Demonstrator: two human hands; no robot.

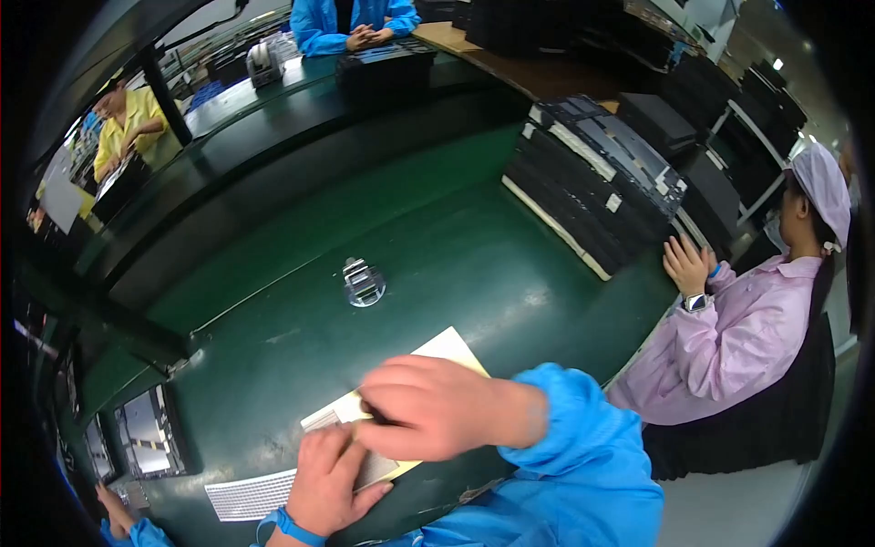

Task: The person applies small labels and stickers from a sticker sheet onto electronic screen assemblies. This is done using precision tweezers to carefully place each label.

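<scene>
A pale yellow backing sheet [453, 349] lies at a slant on the green table under both my hands. My left hand [326, 479] presses on its near part, thumb spread away from the fingers, beside rows of small pale strips on the sheet. Just above it my right hand [437, 406] is closed, fingers curled and slightly blurred. A dark gap shows between its fingers and thumb; whatever it pinches is hidden. A white sheet with a grid of small marks [251, 495] sits left of my left hand. Farther off stands a small shiny metal and clear piece [364, 283].
Stacked black trays with flat devices [597, 173] stand at the far right. A person in pink [738, 337] rests hands beside them. At left lie flat dark-framed panels [150, 433], near another person's hand [114, 510]. A raised dark ledge [301, 137] crosses behind the table.
</scene>
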